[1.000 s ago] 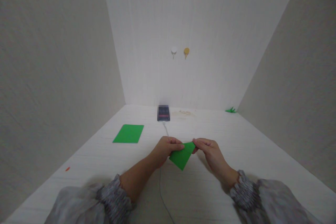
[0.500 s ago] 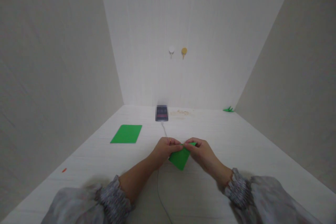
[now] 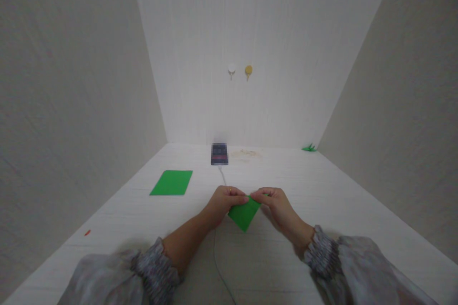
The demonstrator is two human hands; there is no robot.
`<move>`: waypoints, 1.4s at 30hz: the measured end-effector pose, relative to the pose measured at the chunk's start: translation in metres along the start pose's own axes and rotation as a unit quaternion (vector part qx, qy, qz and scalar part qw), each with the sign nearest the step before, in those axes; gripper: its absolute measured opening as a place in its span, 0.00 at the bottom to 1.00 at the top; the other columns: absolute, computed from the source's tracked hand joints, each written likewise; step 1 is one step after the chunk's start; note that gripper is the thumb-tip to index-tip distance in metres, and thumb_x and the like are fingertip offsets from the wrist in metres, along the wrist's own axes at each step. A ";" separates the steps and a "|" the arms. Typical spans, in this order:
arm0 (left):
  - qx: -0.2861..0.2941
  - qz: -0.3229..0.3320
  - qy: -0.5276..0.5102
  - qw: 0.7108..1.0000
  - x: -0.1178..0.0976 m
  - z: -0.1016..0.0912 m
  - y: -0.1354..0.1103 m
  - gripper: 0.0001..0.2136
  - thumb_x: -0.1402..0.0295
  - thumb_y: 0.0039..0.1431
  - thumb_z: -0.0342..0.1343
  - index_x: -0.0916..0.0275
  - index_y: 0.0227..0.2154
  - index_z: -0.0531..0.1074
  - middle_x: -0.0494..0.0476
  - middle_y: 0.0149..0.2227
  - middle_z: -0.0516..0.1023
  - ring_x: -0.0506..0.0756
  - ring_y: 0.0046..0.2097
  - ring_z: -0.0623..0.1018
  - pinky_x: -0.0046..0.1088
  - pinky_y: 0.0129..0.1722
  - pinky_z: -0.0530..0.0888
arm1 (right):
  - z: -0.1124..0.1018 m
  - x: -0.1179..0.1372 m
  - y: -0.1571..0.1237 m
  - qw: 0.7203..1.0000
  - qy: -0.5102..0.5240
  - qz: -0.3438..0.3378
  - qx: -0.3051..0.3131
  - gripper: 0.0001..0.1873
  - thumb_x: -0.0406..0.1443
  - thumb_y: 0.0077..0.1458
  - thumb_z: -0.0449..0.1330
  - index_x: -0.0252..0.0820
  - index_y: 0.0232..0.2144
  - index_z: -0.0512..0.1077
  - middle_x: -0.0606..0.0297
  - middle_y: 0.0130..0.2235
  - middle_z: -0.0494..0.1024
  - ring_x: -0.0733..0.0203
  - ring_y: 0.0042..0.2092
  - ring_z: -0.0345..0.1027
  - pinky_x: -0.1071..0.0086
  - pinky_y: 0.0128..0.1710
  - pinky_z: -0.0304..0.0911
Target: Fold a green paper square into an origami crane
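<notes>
Between my two hands is a piece of folded green paper (image 3: 245, 214), one corner pointing down toward me. My left hand (image 3: 226, 202) pinches its upper left edge between thumb and fingers; a ring shows on one finger. The upper right edge is pinched by my right hand (image 3: 274, 202), its thumb and fingertips close to those of the left. Part of the paper is hidden under the fingers. To the left lies a flat green sheet of paper (image 3: 172, 183) on the white table (image 3: 143, 228).
A phone-like device with a blurred screen (image 3: 219, 154) stands at the back, and a white cable (image 3: 216, 257) runs from it toward me. A small green folded figure (image 3: 309, 147) sits in the right back corner. Two hooks, white (image 3: 232, 68) and yellow (image 3: 248, 70), hang on the wall.
The paper between my hands has turned slightly and shows more of its flat face. Both hands keep their pinch almost in place. The whole view has shifted a little.
</notes>
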State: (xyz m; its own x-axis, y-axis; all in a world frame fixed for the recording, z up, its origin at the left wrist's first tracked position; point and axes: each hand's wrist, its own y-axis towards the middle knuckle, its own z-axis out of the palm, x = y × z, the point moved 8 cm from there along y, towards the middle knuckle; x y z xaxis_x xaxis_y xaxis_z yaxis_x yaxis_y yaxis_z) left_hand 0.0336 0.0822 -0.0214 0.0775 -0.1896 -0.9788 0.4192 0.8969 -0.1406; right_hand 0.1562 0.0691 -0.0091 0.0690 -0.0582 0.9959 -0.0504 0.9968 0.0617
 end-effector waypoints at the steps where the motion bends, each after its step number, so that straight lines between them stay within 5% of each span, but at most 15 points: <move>1: -0.002 -0.001 -0.004 1.000 0.000 -0.003 -0.001 0.09 0.67 0.35 0.62 0.68 0.21 0.73 0.53 0.19 0.73 0.48 0.21 0.68 0.24 0.22 0.62 | 0.000 0.001 0.000 1.000 0.006 -0.004 0.001 0.08 0.38 0.37 0.63 0.40 0.15 0.72 0.67 0.19 0.72 0.65 0.24 0.62 0.70 0.28 0.58; 9: -0.040 0.005 -0.033 0.999 0.008 -0.035 0.000 0.10 0.66 0.34 0.63 0.68 0.20 0.72 0.54 0.19 0.74 0.49 0.21 0.70 0.25 0.23 0.64 | -0.032 0.010 0.008 0.995 -0.009 -0.037 -0.088 0.12 0.41 0.37 0.64 0.37 0.15 0.72 0.67 0.18 0.71 0.66 0.23 0.61 0.70 0.29 0.56; 17: -0.012 0.009 0.009 1.000 0.007 -0.009 0.002 0.10 0.65 0.37 0.61 0.67 0.21 0.72 0.51 0.19 0.72 0.47 0.20 0.67 0.23 0.22 0.61 | 0.003 -0.010 -0.001 0.998 0.029 0.022 0.048 0.10 0.40 0.40 0.62 0.38 0.23 0.71 0.67 0.23 0.72 0.67 0.25 0.62 0.72 0.27 0.56; 35: 0.045 0.006 0.059 0.997 -0.001 0.006 -0.004 0.11 0.64 0.40 0.59 0.69 0.24 0.74 0.54 0.20 0.72 0.47 0.22 0.68 0.23 0.23 0.63 | 0.002 -0.002 -0.005 0.997 0.069 0.014 0.025 0.04 0.31 0.36 0.62 0.40 0.15 0.70 0.71 0.18 0.69 0.68 0.23 0.59 0.72 0.27 0.55; 42: 0.028 -0.011 0.015 0.999 0.003 -0.011 -0.005 0.11 0.64 0.40 0.60 0.69 0.24 0.72 0.57 0.23 0.76 0.50 0.24 0.73 0.26 0.27 0.68 | -0.010 -0.002 -0.003 0.995 0.099 -0.009 0.011 0.05 0.31 0.36 0.62 0.39 0.14 0.69 0.72 0.17 0.67 0.69 0.21 0.58 0.73 0.25 0.54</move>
State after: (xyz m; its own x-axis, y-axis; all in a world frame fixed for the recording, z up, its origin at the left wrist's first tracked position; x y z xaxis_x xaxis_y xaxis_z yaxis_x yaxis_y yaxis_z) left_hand 0.0223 0.0816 -0.0255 0.0407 -0.1967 -0.9796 0.4715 0.8682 -0.1547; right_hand 0.1661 0.0667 -0.0124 0.2646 -0.0624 0.9623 -0.0685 0.9942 0.0833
